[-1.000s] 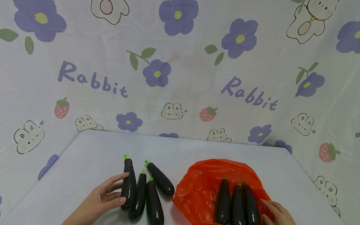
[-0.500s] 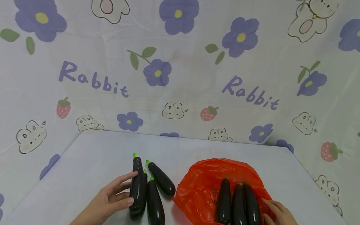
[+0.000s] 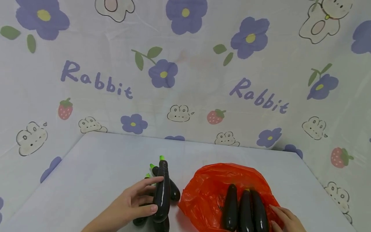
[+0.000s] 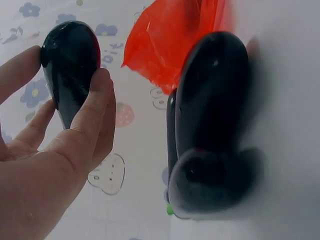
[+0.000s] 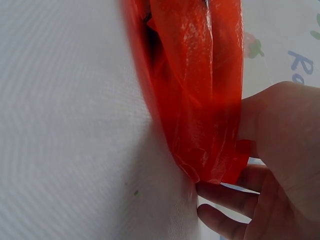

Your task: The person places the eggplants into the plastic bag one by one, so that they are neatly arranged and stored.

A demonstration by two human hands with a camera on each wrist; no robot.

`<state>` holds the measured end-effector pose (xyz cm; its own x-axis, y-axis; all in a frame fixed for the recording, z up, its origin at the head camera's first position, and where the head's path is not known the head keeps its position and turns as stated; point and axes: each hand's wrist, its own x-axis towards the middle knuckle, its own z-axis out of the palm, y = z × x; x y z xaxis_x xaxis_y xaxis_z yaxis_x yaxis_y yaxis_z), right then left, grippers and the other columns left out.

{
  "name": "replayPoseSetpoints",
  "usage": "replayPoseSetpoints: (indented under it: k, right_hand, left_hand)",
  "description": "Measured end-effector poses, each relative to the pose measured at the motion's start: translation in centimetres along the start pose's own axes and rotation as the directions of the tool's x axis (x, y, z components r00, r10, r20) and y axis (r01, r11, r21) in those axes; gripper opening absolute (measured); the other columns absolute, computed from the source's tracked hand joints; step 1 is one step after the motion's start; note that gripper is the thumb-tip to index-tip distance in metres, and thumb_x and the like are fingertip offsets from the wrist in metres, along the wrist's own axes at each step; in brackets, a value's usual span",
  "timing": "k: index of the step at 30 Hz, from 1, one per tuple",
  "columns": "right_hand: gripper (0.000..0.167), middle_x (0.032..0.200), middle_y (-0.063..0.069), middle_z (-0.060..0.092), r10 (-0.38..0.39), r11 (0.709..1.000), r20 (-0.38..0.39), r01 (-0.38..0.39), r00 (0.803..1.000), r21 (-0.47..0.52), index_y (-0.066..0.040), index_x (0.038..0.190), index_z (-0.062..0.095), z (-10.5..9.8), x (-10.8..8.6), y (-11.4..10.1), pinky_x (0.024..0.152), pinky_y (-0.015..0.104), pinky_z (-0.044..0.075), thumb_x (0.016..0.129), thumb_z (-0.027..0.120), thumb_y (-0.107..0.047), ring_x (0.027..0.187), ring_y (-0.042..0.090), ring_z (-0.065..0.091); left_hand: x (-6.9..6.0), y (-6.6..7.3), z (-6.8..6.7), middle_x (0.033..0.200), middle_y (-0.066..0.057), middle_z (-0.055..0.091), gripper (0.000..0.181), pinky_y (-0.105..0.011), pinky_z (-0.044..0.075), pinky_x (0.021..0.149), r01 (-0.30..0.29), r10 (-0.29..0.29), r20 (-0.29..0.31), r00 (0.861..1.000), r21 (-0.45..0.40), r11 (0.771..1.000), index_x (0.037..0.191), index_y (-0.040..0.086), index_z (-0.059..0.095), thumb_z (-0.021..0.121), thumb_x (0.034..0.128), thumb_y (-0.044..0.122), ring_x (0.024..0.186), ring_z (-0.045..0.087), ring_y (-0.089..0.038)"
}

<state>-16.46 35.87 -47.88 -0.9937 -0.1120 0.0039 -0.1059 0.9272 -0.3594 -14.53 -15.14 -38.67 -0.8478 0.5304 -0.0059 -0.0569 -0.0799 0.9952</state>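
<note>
My left hand (image 3: pixel 130 206) grips a dark glossy eggplant (image 3: pixel 163 193) with a bright green stem tip, fingers and thumb on opposite sides. In the left wrist view this eggplant (image 4: pixel 70 60) is raised off the table, blunt end toward the camera. Below and behind it lie three more eggplants, partly hidden: one at the back (image 3: pixel 175 190), another at the left (image 3: pixel 140 221), the third underneath. Right of them a red plastic bag (image 3: pixel 198 196) lies spread, mouth open, with three eggplants (image 3: pixel 230 206) inside. My right hand (image 3: pixel 287 219) pinches its right edge, the plastic between thumb and fingers (image 5: pixel 225 197).
Everything lies on a white table (image 3: pixel 95 161). Behind it hangs a pale cloth (image 3: pixel 185 93) printed with flowers, rabbits and strawberries, meeting the table's back edge.
The left hand has carried its eggplant rightward, from the left end of the loose group to over the others, closer to the bag. The right hand stays at the bag's edge.
</note>
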Motion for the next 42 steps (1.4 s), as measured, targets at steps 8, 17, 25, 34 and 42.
replayPoseSetpoints:
  k: [8,17,25,34,42]
  right_hand:
    - [0.05,0.117,0.021,0.058,0.003,1.0,-0.017,-0.004,1.0,-0.006,0.009,0.129,0.057,-0.1,-0.3,-0.4,0.082,0.055,0.052,0.088,0.073,-0.016,0.098,0.037,0.056]
    - [0.054,0.12,0.021,0.056,0.044,0.999,0.03,-0.043,0.999,-0.012,0.008,0.131,0.055,-0.2,-0.3,-0.7,0.085,0.056,0.05,0.089,0.073,-0.019,0.101,0.038,0.055]
    - [0.056,0.123,0.021,0.055,0.076,0.997,0.05,-0.076,0.996,0.003,0.007,0.133,0.054,-0.5,-0.5,-1.2,0.087,0.056,0.05,0.09,0.072,-0.025,0.104,0.038,0.055]
    - [0.056,0.123,0.022,0.055,0.075,0.997,0.05,-0.075,0.996,-0.007,0.006,0.133,0.054,-0.7,-0.5,-1.3,0.087,0.058,0.049,0.09,0.071,-0.026,0.105,0.04,0.054]
    - [0.056,0.124,0.021,0.054,0.063,0.998,0.049,-0.063,0.997,0.006,0.006,0.133,0.054,-0.6,-0.6,-1.2,0.088,0.058,0.049,0.09,0.071,-0.024,0.106,0.039,0.054]
  left_hand:
    - [1.6,1.0,2.2,0.136,-0.019,0.046,0.059,-0.043,0.052,0.089,0.0,0.001,0.042,0.999,-0.005,1.0,0.148,0.021,0.044,0.068,0.0945,0.013,0.115,0.057,-0.035]
    - [3.3,1.6,4.5,0.137,-0.013,0.05,0.056,-0.042,0.052,0.089,0.014,-0.012,0.093,0.996,-0.022,1.0,0.145,0.026,0.048,0.069,0.0937,0.016,0.114,0.058,-0.033]
    - [4.7,1.5,6.0,0.134,-0.009,0.055,0.055,-0.044,0.05,0.092,0.019,-0.019,0.112,0.994,-0.003,1.0,0.142,0.028,0.052,0.071,0.0916,0.017,0.113,0.06,-0.029]
    - [6.3,0.7,7.2,0.129,-0.006,0.058,0.053,-0.041,0.052,0.089,0.021,-0.023,0.164,0.986,0.014,1.0,0.14,0.029,0.054,0.071,0.0911,0.016,0.11,0.061,-0.026]
    - [7.3,0.2,8.1,0.123,-0.006,0.059,0.053,-0.042,0.053,0.087,0.052,-0.055,0.165,0.985,0.022,0.998,0.138,0.028,0.056,0.072,0.0895,0.013,0.105,0.063,-0.025]
